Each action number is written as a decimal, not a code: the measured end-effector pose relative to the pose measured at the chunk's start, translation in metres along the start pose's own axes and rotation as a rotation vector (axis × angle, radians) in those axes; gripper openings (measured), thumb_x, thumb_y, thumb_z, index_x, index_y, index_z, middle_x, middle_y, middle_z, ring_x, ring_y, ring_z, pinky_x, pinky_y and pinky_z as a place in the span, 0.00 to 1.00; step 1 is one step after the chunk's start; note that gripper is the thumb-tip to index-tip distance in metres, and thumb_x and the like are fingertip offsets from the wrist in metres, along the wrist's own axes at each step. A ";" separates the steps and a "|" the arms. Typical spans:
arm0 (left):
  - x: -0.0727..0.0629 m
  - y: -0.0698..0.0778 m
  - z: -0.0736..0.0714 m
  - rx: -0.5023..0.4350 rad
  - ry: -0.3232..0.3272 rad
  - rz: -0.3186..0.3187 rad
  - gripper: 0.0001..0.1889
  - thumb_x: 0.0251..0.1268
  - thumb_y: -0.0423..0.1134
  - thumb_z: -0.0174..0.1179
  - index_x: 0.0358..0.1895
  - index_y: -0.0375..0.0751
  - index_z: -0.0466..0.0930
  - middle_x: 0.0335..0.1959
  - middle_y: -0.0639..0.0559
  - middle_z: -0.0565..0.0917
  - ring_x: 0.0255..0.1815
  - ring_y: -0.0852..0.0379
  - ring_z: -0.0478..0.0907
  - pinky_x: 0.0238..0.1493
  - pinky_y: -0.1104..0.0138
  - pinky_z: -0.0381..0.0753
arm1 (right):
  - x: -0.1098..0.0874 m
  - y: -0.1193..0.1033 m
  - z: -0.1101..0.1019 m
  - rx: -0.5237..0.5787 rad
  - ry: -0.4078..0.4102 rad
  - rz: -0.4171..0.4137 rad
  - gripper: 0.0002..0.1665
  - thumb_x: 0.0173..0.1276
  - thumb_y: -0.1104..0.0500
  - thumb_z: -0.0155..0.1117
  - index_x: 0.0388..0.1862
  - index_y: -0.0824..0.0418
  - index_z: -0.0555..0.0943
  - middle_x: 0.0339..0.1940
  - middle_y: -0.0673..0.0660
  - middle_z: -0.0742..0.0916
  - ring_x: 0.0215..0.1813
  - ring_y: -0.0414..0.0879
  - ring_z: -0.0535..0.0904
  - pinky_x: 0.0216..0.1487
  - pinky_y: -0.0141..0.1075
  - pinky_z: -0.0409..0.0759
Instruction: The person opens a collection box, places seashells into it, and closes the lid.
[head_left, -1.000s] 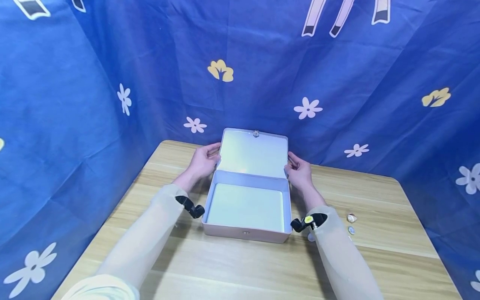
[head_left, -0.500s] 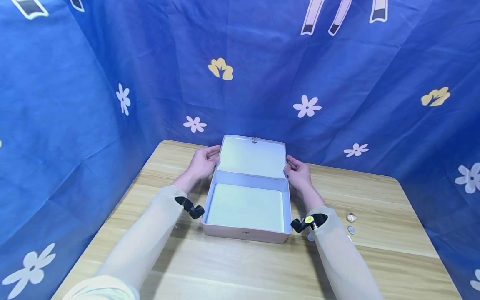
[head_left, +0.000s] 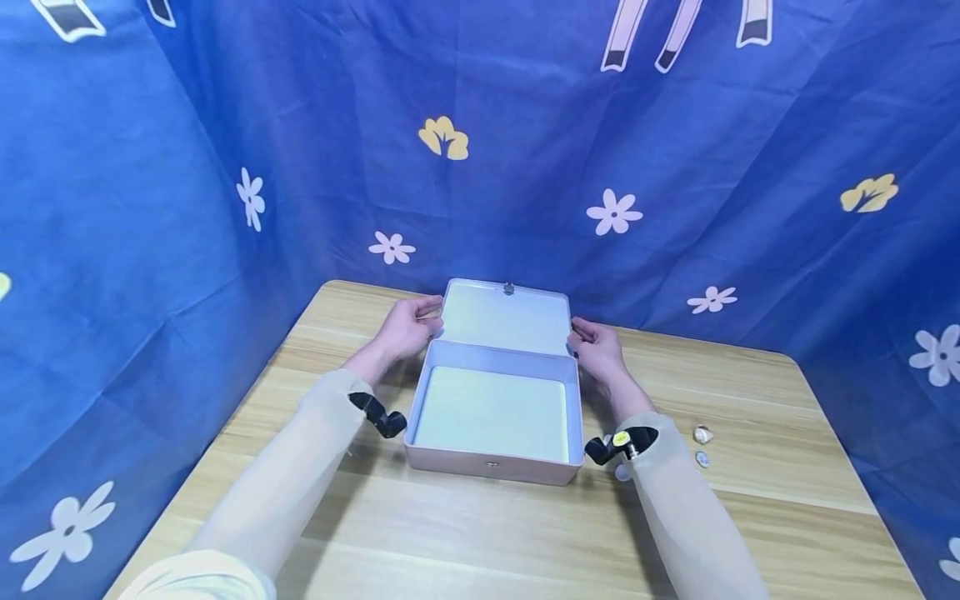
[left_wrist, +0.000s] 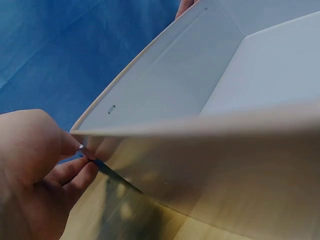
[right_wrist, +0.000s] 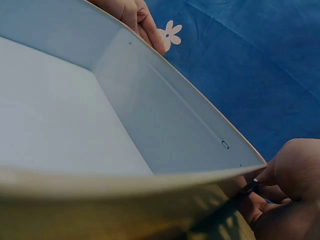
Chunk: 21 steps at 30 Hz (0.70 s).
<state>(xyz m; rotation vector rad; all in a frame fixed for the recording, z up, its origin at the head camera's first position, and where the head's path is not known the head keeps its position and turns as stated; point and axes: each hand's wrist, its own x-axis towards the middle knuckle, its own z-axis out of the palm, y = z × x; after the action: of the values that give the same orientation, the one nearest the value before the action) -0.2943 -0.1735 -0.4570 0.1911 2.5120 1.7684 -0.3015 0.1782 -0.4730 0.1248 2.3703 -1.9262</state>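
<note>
A pale pinkish metal box (head_left: 491, 468) stands open in the middle of the table, its light interior bare. Its hinged lid (head_left: 506, 318) leans back toward the curtain, a small metal clasp (head_left: 508, 289) at the top edge. On the lid's left side, my left hand (head_left: 405, 327) pinches the edge near the hinge. My right hand (head_left: 598, 348) pinches the opposite edge in the same way. In the left wrist view the left thumb and fingers (left_wrist: 75, 175) meet at the box's back corner. The right wrist view has the right fingers (right_wrist: 272, 192) at the other back corner.
Right of the box, a small seashell (head_left: 702, 434) and a bluish oval piece (head_left: 702, 459) lie on the wooden table (head_left: 780, 467). A white round piece (head_left: 622, 472) is beside my right forearm. A blue flowered curtain (head_left: 525, 167) encloses the back and sides.
The lid has tipped farther back, its top edge dropping lower in the head view. Both hands have stayed at its sides and sunk slightly with it. The box itself has not moved.
</note>
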 end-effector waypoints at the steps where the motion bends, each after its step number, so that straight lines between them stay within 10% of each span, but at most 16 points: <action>1: 0.000 0.001 -0.001 0.009 -0.008 -0.002 0.29 0.79 0.25 0.54 0.79 0.25 0.62 0.78 0.31 0.67 0.73 0.36 0.73 0.71 0.55 0.75 | 0.000 0.000 -0.001 -0.006 -0.009 0.007 0.31 0.80 0.68 0.58 0.79 0.68 0.70 0.77 0.65 0.75 0.77 0.54 0.70 0.73 0.48 0.74; 21: -0.001 0.016 -0.011 0.062 -0.052 -0.074 0.28 0.82 0.36 0.56 0.78 0.26 0.66 0.75 0.32 0.72 0.72 0.40 0.75 0.67 0.53 0.80 | -0.003 -0.009 -0.006 0.065 -0.081 0.079 0.30 0.81 0.66 0.59 0.79 0.70 0.69 0.77 0.67 0.75 0.73 0.55 0.74 0.72 0.47 0.75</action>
<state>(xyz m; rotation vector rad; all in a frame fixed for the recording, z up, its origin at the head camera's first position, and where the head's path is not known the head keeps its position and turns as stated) -0.2937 -0.1788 -0.4383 0.1431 2.5057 1.6386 -0.3000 0.1817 -0.4625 0.1404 2.2189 -1.9344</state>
